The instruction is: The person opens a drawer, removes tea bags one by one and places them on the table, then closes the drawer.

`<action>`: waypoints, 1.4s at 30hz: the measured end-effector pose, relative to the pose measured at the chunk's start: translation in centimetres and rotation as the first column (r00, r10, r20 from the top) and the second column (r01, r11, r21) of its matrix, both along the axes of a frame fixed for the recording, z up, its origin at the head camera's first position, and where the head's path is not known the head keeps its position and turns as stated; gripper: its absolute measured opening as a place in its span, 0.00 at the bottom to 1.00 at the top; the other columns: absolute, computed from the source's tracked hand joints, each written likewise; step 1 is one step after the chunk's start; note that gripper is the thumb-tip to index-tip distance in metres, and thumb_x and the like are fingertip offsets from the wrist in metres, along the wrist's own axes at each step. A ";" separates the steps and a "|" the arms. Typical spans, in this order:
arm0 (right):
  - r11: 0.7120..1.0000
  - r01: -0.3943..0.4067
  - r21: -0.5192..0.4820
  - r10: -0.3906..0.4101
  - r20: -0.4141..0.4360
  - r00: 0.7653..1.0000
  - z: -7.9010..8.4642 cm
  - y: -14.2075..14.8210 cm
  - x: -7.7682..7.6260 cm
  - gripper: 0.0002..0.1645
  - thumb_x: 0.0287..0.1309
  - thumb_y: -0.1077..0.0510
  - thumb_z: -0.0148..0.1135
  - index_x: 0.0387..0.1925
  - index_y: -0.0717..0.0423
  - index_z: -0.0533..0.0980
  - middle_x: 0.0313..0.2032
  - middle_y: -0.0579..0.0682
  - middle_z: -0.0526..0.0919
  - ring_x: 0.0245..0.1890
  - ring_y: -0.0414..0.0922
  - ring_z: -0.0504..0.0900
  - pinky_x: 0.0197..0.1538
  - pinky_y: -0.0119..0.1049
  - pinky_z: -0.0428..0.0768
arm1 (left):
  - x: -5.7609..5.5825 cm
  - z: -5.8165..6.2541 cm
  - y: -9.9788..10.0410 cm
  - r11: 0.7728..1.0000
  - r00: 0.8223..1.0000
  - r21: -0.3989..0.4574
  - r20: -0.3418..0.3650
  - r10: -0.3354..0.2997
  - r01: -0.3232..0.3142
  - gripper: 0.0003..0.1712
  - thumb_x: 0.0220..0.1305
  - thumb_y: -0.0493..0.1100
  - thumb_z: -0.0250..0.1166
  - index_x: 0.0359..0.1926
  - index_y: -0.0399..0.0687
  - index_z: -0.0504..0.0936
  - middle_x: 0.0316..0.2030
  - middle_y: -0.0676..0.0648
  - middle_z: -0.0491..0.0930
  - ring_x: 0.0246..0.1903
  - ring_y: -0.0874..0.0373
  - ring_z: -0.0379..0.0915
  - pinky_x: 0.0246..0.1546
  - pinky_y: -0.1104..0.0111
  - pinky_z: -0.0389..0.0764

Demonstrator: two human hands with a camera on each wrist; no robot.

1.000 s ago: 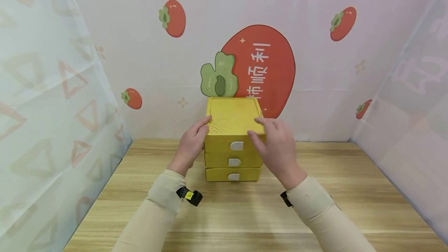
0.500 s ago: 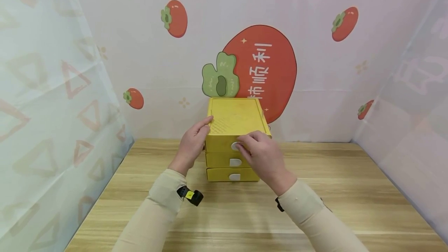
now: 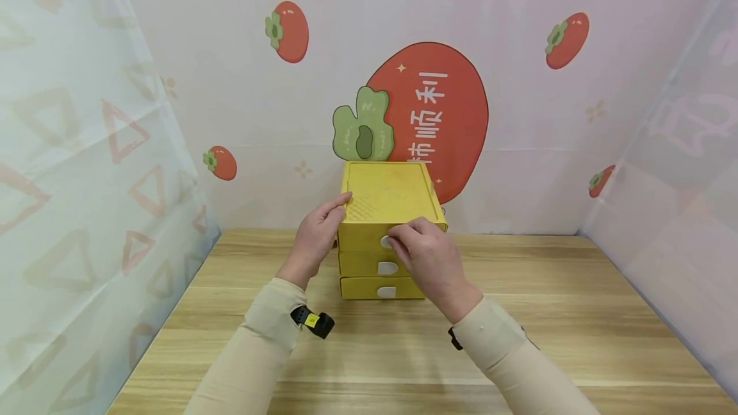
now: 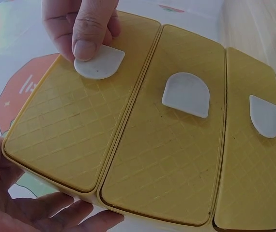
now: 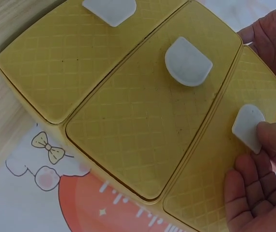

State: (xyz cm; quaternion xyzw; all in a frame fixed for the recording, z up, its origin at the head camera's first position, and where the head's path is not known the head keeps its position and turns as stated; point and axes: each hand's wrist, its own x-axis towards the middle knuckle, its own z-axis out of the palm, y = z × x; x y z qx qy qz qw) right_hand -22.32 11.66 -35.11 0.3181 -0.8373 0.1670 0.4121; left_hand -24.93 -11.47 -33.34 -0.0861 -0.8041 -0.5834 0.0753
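Note:
A yellow three-drawer cabinet [image 3: 389,191] stands at the back of the table, each drawer with a white tab handle. My right hand [image 3: 435,261] pinches the top drawer's handle [image 4: 104,63], its thumb on the handle's face and fingers curled behind. That drawer's front [image 4: 65,130] lies flush with the cabinet in the left wrist view. On the left side, my left hand [image 3: 314,239] rests against the cabinet, its fingers [image 4: 60,212] stretched along the side wall near the top corner. The middle handle [image 4: 186,94] and the bottom handle [image 4: 265,116] are untouched.
The wood-grain table [image 3: 369,364] runs up to a pale backdrop [image 3: 254,101] with printed red persimmons, close behind the cabinet. Fabric walls, on the left [image 3: 86,178] and the right [image 3: 680,178], close in both sides.
My right hand has come down from the cabinet's top right edge and taken hold of the top drawer's handle. The left hand stays against the left side.

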 end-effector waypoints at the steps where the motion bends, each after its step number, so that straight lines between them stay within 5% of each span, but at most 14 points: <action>1: 1.000 0.002 -0.001 -0.002 -0.002 1.000 0.0 0.0 0.0 0.09 0.57 0.55 0.79 0.38 0.51 0.87 0.32 0.47 0.83 0.34 0.44 0.83 0.33 0.37 0.84 | 0.1 0.0 0.0 1.000 1.000 0.003 0.001 -0.001 0.001 0.25 0.81 0.54 0.48 0.73 0.65 0.76 0.73 0.56 0.71 0.50 0.51 0.71 0.23 0.69 0.67; 10: 1.000 0.023 -0.001 -0.023 0.021 1.000 0.0 -0.1 0.2 0.08 0.59 0.55 0.78 0.37 0.51 0.87 0.31 0.47 0.82 0.33 0.44 0.82 0.32 0.37 0.83 | 0.1 0.1 0.0 1.000 1.000 0.016 0.009 -0.002 0.002 0.25 0.81 0.54 0.48 0.72 0.66 0.76 0.73 0.56 0.71 0.49 0.52 0.69 0.34 0.64 0.75; 13: 1.000 0.022 -0.001 -0.022 0.023 1.000 0.0 -0.1 0.3 0.08 0.58 0.55 0.79 0.37 0.51 0.87 0.31 0.47 0.82 0.32 0.44 0.81 0.31 0.36 0.83 | 0.2 0.1 0.1 1.000 1.000 0.022 0.013 0.001 -0.001 0.25 0.81 0.53 0.48 0.72 0.66 0.76 0.73 0.56 0.71 0.39 0.55 0.70 0.36 0.62 0.77; 16: 1.000 0.021 0.000 -0.021 0.023 1.000 0.0 0.0 0.4 0.07 0.58 0.55 0.79 0.37 0.51 0.87 0.31 0.47 0.82 0.32 0.44 0.81 0.30 0.36 0.82 | 0.2 0.0 0.1 1.000 1.000 0.028 0.018 -0.002 0.001 0.25 0.81 0.53 0.48 0.72 0.66 0.76 0.72 0.55 0.72 0.24 0.57 0.61 0.34 0.63 0.77; 19: 1.000 0.020 0.002 -0.020 0.025 0.999 0.0 0.0 0.6 0.08 0.58 0.55 0.79 0.37 0.51 0.86 0.31 0.47 0.81 0.31 0.44 0.81 0.30 0.36 0.82 | 0.1 0.0 0.1 1.000 1.000 0.029 0.021 -0.007 0.007 0.25 0.81 0.53 0.47 0.73 0.66 0.76 0.73 0.55 0.71 0.18 0.60 0.55 0.32 0.63 0.76; 42: 1.000 0.005 -0.008 -0.005 -0.026 1.000 -0.2 -0.1 1.4 0.09 0.56 0.54 0.80 0.35 0.51 0.86 0.30 0.46 0.82 0.30 0.43 0.81 0.27 0.36 0.81 | 0.0 -0.2 -0.2 1.000 1.000 0.015 0.029 -0.006 0.006 0.25 0.81 0.55 0.46 0.73 0.69 0.74 0.73 0.59 0.71 0.19 0.57 0.53 0.34 0.60 0.78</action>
